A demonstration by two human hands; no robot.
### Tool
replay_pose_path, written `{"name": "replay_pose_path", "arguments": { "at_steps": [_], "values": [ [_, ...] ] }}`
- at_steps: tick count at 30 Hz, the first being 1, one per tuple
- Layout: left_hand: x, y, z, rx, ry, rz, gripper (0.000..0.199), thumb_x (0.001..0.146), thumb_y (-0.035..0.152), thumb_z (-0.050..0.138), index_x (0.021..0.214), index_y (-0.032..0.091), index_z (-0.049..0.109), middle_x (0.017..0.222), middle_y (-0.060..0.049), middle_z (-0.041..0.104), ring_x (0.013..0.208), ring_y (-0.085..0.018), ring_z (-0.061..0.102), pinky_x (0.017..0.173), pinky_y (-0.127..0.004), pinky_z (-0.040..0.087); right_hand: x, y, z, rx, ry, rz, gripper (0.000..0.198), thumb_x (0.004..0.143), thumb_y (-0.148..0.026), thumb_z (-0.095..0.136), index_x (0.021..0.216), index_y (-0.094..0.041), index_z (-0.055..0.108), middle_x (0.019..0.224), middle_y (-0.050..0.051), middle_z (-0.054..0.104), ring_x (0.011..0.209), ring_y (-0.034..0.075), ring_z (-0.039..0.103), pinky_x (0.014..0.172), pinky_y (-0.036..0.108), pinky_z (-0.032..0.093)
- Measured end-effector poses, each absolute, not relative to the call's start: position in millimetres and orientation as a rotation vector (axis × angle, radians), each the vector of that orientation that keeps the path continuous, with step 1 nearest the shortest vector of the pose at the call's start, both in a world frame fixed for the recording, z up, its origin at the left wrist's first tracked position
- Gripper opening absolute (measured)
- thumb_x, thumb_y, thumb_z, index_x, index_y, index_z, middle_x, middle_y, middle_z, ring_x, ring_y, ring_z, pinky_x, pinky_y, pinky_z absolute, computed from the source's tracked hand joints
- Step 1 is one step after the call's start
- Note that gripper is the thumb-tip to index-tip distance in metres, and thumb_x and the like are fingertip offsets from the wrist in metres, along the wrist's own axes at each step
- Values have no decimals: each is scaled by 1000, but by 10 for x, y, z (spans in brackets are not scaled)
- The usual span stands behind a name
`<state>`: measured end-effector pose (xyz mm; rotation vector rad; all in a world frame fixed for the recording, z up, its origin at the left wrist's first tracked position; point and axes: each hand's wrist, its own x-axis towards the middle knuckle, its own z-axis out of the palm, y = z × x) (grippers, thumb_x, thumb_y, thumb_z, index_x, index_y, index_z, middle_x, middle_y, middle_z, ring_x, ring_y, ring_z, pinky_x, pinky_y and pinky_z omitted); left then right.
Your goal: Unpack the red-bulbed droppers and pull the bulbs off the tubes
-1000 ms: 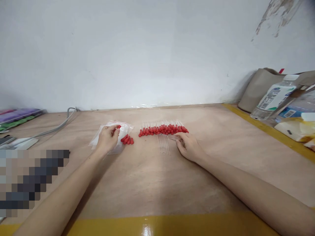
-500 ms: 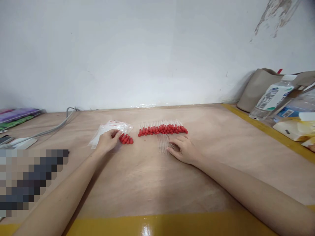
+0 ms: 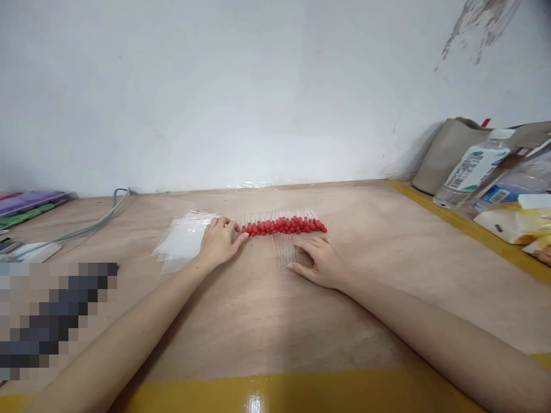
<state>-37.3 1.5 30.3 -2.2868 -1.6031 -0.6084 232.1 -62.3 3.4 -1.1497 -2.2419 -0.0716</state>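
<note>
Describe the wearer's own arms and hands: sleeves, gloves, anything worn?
Left hand and right hand: ungloved, no rings visible. Left forearm and right forearm: bare as far as the frame shows; no sleeve, watch, bracelet or cable visible.

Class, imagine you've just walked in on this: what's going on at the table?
A person is working bare-handed at a table with small red pieces and thin clear tubes. The left hand is at the left end of the row of red pieces; whether it grips any is hard to tell. The right hand, thumb and fingers apart, is at the clear tubes just in front of that row. Clear plastic bags lie beside the left hand.
</note>
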Motion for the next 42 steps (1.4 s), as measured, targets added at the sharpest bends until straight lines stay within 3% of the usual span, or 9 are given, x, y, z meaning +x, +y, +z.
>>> {"name": "replay_pose_path", "arguments": {
  "at_steps": [12, 19, 25, 30, 36, 39, 42],
  "values": [
    [-302, 132, 342, -2242, -1929, -762, 28, 77, 43, 50, 72, 18, 62, 88, -8, 56, 95, -27, 48, 86, -39, 38, 2373, -617, 15, -1128, -2245, -17, 35, 80, -48, 50, 98, -18, 55, 86, 6, 62, 81, 19, 53, 77, 36, 37],
    [-335, -293, 373, -2265, -1709, -1127, 23, 80, 39, 48, 77, 18, 59, 86, -5, 57, 91, -22, 48, 82, -35, 39, 2376, -613, 2, -1008, -2029, -132, 47, 79, -40, 53, 119, -17, 45, 118, 15, 46, 110, 25, 46, 89, 39, 42],
    [-138, -594, 285, -2749, -1275, -969, 16, 84, 33, 48, 84, 20, 57, 89, -3, 60, 88, -19, 51, 79, -35, 38, 2394, -658, 72, -881, -2078, -387, 57, 80, -37, 52, 132, -20, 34, 131, 13, 41, 119, 26, 40, 97, 43, 36],
    [-54, -643, 191, -2852, -1069, -922, 12, 85, 30, 49, 85, 20, 57, 88, -3, 62, 86, -18, 53, 77, -34, 37, 2393, -644, 56, -780, -2280, -404, 39, 82, -36, 52, 119, -23, 51, 123, 7, 53, 118, 23, 42, 101, 45, 29],
    [-90, -639, 147, -2856, -988, -1004, 9, 83, 26, 52, 88, 19, 56, 89, -4, 63, 86, -18, 55, 79, -35, 40, 2367, -607, -4, -744, -2331, -258, 21, 84, -30, 51, 100, -21, 62, 101, 3, 65, 108, 18, 50, 96, 40, 35],
    [-39, -651, 152, -2878, -956, -1072, 21, 82, 26, 53, 101, 19, 55, 108, -8, 59, 104, -21, 52, 89, -39, 42, 2364, -609, -16, -724, -2324, -227, 20, 84, -28, 51, 99, -22, 63, 95, 2, 67, 104, 18, 52, 95, 40, 36],
    [54, -657, 128, -2908, -873, -1057, 35, 82, 28, 53, 115, 18, 51, 128, -11, 47, 124, -24, 37, 99, -44, 37, 2347, -624, -22, -709, -2305, -227, 19, 84, -28, 52, 98, -22, 63, 94, 2, 67, 103, 19, 53, 93, 41, 37]
  ]
}}
